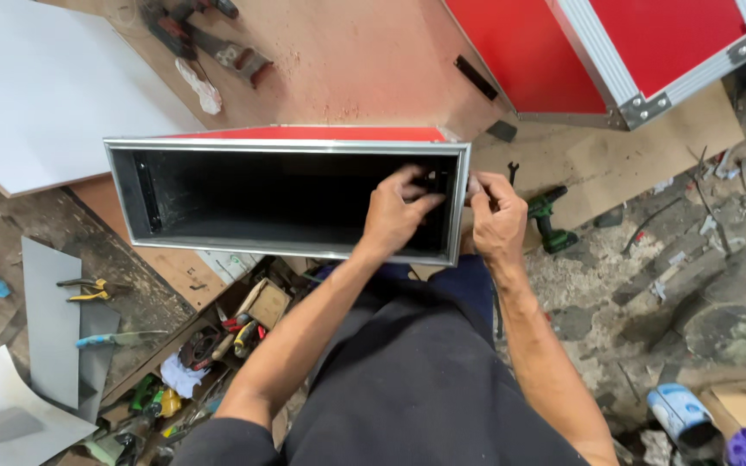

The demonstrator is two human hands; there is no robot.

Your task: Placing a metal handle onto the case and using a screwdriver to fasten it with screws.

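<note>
A long red case with silver metal edging (pixel 287 143) lies on its side in front of me, its black inside open toward me. My left hand (pixel 395 211) reaches inside at the right end, fingers pinched at a small black metal fitting (pixel 433 181) on the inner wall. My right hand (pixel 496 216) presses on the outside of that same right end wall, fingertips at the rim. Whether it holds a small part is hidden.
A green cordless drill (pixel 550 220) and a small spanner (pixel 512 171) lie right of the case. A larger red case (pixel 615 47) stands at the back right, a white board (pixel 41 82) at the back left. Pliers (pixel 88 291) and several tools lie lower left.
</note>
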